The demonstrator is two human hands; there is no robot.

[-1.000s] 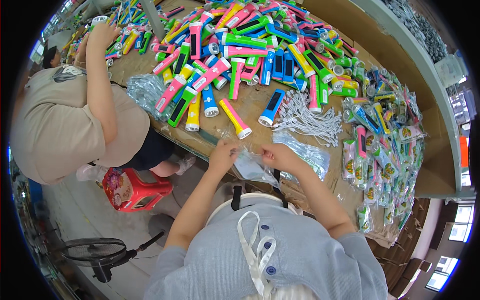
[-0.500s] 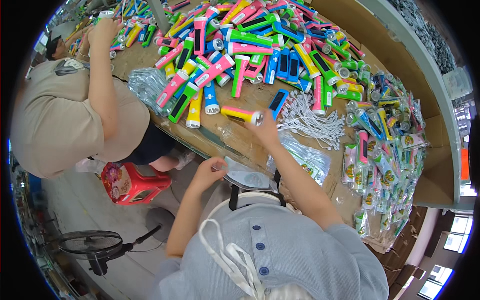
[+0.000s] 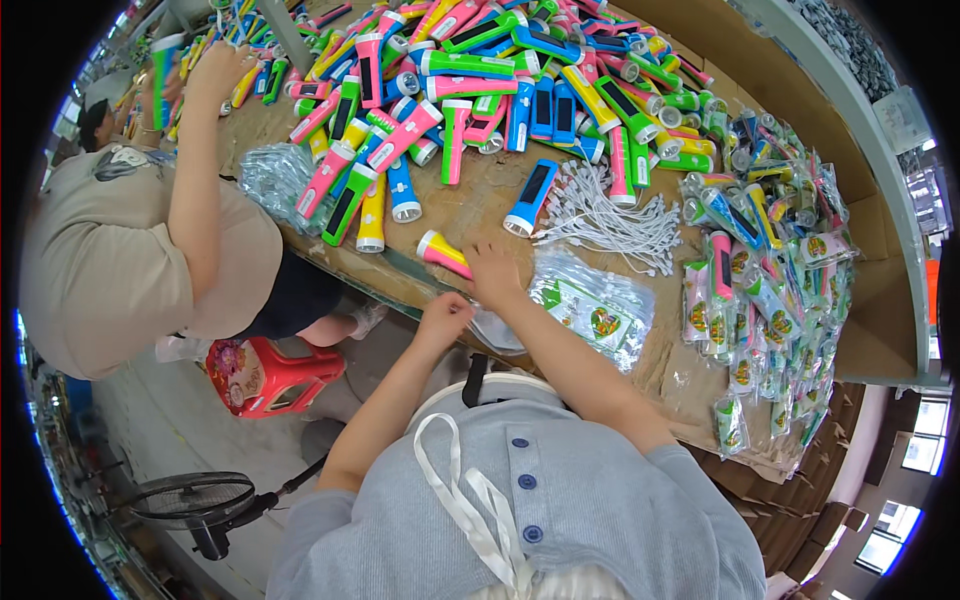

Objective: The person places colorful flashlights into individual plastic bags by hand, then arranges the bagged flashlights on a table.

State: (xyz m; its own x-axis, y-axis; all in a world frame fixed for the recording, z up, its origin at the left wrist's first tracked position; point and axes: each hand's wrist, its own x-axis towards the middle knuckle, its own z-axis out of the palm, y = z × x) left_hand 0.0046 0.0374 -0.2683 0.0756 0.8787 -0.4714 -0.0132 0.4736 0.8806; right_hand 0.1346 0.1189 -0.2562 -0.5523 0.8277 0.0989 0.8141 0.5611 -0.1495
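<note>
A yellow and pink flashlight (image 3: 446,254) lies near the table's front edge, its white-rimmed end pointing left. My right hand (image 3: 492,274) is closed around its other end, which the fingers hide. Just below, my left hand (image 3: 446,318) pinches the edge of a clear plastic bag (image 3: 497,332) at the table edge, partly covered by my right forearm. A blue flashlight (image 3: 531,198) with a dark panel rests beyond my right hand. Beside it is a bundle of white cables (image 3: 610,222). Flat clear printed bags (image 3: 597,308) are stacked right of my right wrist.
A big heap of coloured flashlights (image 3: 480,65) covers the far table. Bagged flashlights (image 3: 765,300) are piled at right. More clear bags (image 3: 280,180) lie at left, next to a co-worker in a beige shirt (image 3: 130,250). A red stool (image 3: 270,375) and black fan (image 3: 195,500) stand on the floor.
My right hand has come nearer and left with the flashlight, whose lens end no longer shows at the right. My left hand has moved right, close to it. The whole view has shifted slightly.
</note>
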